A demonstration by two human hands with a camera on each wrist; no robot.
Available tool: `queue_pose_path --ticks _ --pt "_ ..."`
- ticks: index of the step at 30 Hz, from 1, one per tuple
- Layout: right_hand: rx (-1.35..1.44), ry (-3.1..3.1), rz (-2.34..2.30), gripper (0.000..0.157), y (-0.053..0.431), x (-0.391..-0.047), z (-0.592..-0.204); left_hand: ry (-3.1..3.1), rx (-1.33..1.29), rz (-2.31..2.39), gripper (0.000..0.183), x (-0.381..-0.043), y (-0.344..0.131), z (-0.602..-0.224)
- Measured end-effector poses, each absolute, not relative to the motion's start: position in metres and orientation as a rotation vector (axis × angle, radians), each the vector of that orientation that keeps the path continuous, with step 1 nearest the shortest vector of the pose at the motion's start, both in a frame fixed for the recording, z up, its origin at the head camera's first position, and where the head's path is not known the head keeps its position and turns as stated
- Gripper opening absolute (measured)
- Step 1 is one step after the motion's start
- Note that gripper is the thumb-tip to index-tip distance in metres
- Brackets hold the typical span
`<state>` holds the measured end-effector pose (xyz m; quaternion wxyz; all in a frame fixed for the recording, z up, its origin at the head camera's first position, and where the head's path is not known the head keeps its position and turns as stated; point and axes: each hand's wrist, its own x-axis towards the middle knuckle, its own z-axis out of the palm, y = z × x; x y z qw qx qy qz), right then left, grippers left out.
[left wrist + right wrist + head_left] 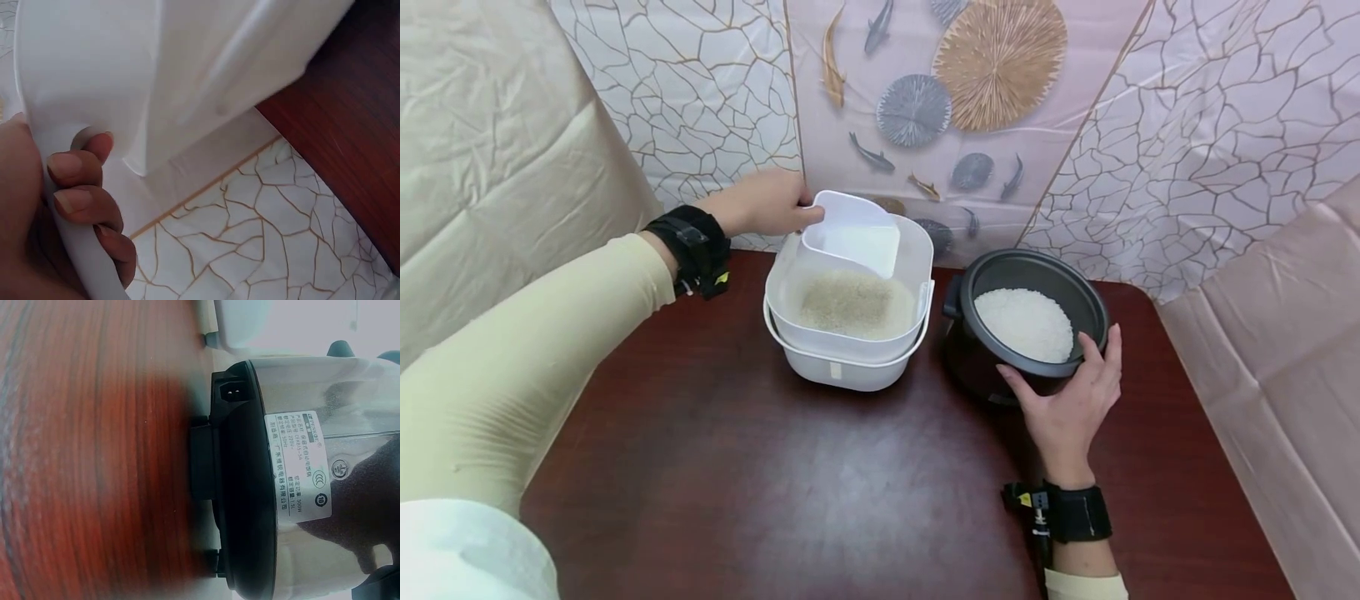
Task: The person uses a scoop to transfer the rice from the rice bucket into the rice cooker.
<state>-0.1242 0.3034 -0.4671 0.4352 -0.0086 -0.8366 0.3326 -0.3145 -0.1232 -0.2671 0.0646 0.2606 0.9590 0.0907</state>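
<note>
My left hand (778, 202) grips the handle of a white plastic scoop (853, 237); in the left wrist view my fingers (81, 199) curl round that handle. The scoop's bowl tilts down inside a white tub (925, 242), over a bed of pale brownish grain (846, 302). To the right stands a black rice cooker (973, 371), with white rice (1025, 323) in its dark pot. My right hand (1071, 408) holds the cooker's near right side, thumb at the front rim and index finger bent over the edge. The right wrist view shows the cooker's side and its label (299, 467).
The tub sits in a white outer container (850, 375) with a rim. Both stand at the back of a dark red wooden table (805, 492), close to a patterned cloth backdrop (700, 100). Beige cloth (1285, 358) hangs along the right side.
</note>
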Motion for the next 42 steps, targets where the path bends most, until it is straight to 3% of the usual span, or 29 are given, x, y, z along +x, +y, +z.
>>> queue_pose_path --ticks 23,30,38,42 --pt "-0.04 -2.084 0.821 0.107 0.312 -0.122 -0.467 2.867 0.667 -0.253 0.041 -0.311 -0.082 -0.261" --pt "-0.036 -2.089 0.82 0.107 0.313 -0.124 -0.466 2.942 0.769 -0.462 0.039 -0.302 -0.064 -0.263" --pt "-0.031 -2.091 0.821 0.109 0.313 -0.126 -0.467 2.873 0.738 -0.784 0.031 -0.289 -0.038 -0.263" --pt "-0.032 -2.103 0.813 0.11 0.312 -0.125 -0.469 2.786 0.638 -0.985 0.016 -0.291 -0.016 -0.274"
